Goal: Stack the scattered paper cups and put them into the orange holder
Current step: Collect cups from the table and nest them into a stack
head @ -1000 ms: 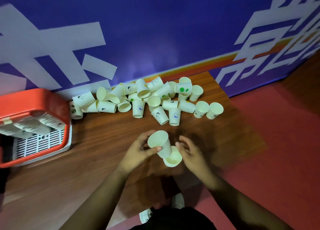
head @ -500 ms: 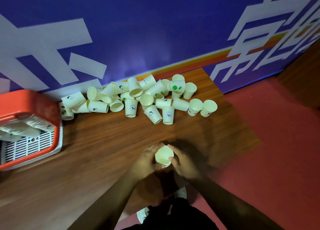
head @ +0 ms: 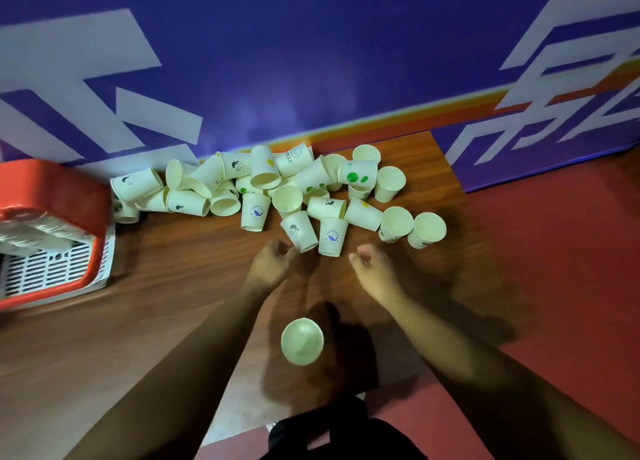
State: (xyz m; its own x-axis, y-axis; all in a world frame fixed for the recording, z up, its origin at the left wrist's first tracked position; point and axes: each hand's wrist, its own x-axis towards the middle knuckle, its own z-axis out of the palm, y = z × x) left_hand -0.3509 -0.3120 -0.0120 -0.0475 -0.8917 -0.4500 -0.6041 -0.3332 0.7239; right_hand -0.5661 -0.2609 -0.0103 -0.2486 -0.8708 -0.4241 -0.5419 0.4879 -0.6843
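Several cup stacks are lodged in the orange holder at left. The left hand is curled against a printed cup at the pile's near edge; whether it is gripped cannot be told. The right hand is loosely curled, nothing held.

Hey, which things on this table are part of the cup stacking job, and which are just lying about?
Job:
scattered paper cups
upright cup near the table's front edge
orange holder
cup stacks lying in the holder

Just there:
blue lettered wall
red floor
wooden table
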